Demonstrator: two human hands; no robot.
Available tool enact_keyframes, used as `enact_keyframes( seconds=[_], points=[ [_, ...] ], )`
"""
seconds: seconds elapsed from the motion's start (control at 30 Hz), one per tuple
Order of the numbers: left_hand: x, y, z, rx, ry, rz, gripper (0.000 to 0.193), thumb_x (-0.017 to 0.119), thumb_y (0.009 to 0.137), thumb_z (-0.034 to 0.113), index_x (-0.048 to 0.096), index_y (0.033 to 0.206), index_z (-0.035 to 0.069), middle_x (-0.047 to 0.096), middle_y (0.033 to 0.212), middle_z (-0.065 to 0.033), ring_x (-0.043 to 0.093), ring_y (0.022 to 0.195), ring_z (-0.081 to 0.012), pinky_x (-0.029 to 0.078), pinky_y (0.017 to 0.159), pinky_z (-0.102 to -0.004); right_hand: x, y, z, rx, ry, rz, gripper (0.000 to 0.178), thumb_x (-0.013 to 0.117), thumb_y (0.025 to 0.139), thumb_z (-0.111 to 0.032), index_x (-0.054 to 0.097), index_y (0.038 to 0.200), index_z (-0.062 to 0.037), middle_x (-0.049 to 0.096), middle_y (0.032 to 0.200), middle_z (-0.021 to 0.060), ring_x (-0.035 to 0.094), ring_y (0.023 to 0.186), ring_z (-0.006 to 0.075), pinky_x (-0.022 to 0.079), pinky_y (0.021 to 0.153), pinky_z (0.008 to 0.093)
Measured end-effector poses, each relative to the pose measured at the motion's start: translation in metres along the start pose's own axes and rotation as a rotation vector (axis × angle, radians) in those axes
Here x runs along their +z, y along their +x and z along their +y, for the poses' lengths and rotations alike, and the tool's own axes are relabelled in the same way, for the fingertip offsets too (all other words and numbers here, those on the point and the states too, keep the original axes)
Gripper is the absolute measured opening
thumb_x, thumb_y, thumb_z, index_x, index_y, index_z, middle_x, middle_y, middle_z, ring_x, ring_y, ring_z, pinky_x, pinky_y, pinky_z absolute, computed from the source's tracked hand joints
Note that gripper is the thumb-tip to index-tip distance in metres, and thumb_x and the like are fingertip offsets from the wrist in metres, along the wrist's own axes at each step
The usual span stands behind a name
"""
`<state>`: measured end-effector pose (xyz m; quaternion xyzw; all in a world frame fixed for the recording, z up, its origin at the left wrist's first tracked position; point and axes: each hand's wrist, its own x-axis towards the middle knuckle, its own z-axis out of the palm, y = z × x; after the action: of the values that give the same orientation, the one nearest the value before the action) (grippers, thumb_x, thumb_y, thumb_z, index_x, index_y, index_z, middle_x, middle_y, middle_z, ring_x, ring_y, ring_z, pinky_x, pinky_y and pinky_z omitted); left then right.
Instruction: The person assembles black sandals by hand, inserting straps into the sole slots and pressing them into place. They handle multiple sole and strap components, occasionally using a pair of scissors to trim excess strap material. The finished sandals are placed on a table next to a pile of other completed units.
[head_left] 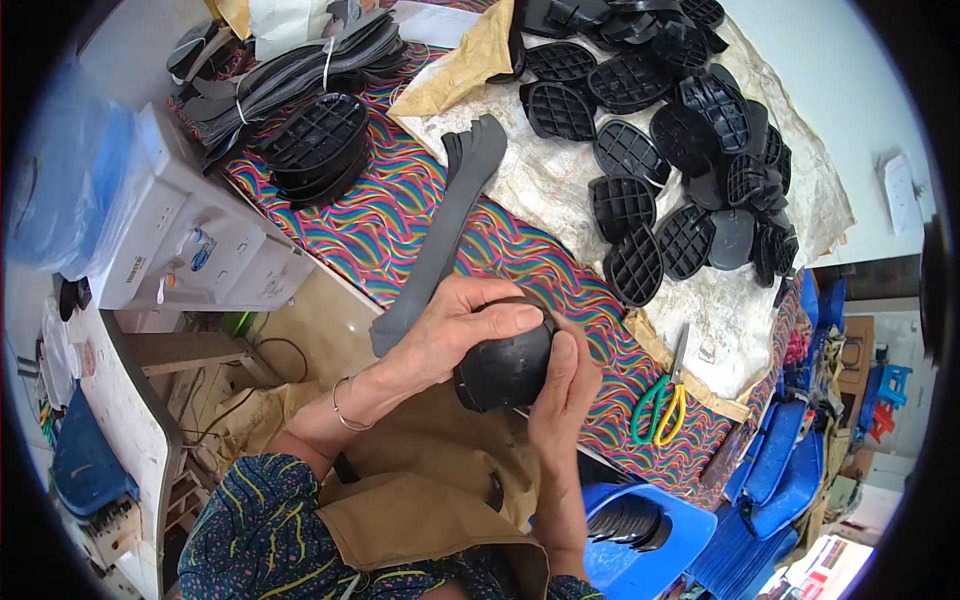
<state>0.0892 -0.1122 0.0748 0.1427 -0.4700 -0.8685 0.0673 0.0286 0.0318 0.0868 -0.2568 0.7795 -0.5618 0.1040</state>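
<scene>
My left hand (478, 325) is closed on a smooth black rounded sole piece (500, 368), its thumb lying across the top edge. On the other side, my right hand (563, 380) grips the same piece with the thumb pressed to its rim. The sole piece is held over the front edge of the table, and its far side is hidden by my fingers. Just beyond my left hand lies a stack of long dark grey strips (445, 225), reaching over the table edge. Scissors with green and yellow handles (662, 405) rest to the right of my right hand.
Many black oval sole pieces with grid backs (625, 205) are heaped on a whitish sheet (560, 185) at the far right. A stack of them (318, 150) and bundled strips (300, 80) sit at far left. A blue bin (640, 530) stands near my right forearm, a water dispenser (190, 230) at left.
</scene>
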Motion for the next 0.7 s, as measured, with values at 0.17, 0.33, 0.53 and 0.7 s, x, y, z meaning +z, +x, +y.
enact_keyframes(
  seconds=[0.17, 0.33, 0.53, 0.7],
  points=[
    [0.024, -0.001, -0.002, -0.007, -0.069, 0.015, 0.025, 0.066, 0.094, 0.022, 0.070, 0.097, -0.002, 0.067, 0.085, -0.0014, 0.061, 0.075, -0.0054, 0.049, 0.065, -0.0211, 0.002, -0.042, 0.018, 0.142, 0.349, 0.204, 0.049, 0.042, 0.106, -0.031, 0.054, 0.130, 0.0099, 0.061, 0.123, 0.0149, 0.058, 0.110, 0.0191, 0.044, 0.097, 0.0316],
    [0.042, 0.003, -0.016, -0.022, -0.015, 0.045, 0.025, 0.061, 0.096, 0.026, 0.068, 0.098, 0.002, 0.065, 0.084, 0.0001, 0.058, 0.072, -0.0053, 0.046, 0.064, -0.0215, -0.008, -0.055, 0.041, 0.099, 0.699, 0.288, 0.046, 0.049, 0.103, -0.027, 0.054, 0.127, 0.0118, 0.063, 0.119, 0.0160, 0.060, 0.109, 0.0182, 0.046, 0.097, 0.0321],
    [0.047, 0.013, -0.026, 0.192, 0.442, -0.142, 0.058, 0.056, 0.097, 0.042, 0.050, 0.138, 0.002, 0.055, 0.131, -0.0170, 0.058, 0.115, -0.0212, 0.045, 0.099, -0.0336, -0.036, -0.045, 0.051, 0.099, 0.882, 0.281, 0.039, 0.052, 0.101, -0.021, 0.058, 0.122, 0.0109, 0.066, 0.114, 0.0151, 0.065, 0.102, 0.0183, 0.051, 0.093, 0.0315],
    [0.065, 0.012, -0.041, 0.027, -0.354, -0.303, 0.059, 0.054, 0.096, 0.040, 0.043, 0.139, 0.000, 0.059, 0.124, -0.0239, 0.059, 0.117, -0.0316, 0.048, 0.100, -0.0397, -0.038, -0.036, 0.046, 0.183, 1.053, 0.179, 0.042, 0.049, 0.103, -0.024, 0.055, 0.128, 0.0096, 0.062, 0.125, 0.0170, 0.062, 0.112, 0.0195, 0.048, 0.098, 0.0343]
  ],
)
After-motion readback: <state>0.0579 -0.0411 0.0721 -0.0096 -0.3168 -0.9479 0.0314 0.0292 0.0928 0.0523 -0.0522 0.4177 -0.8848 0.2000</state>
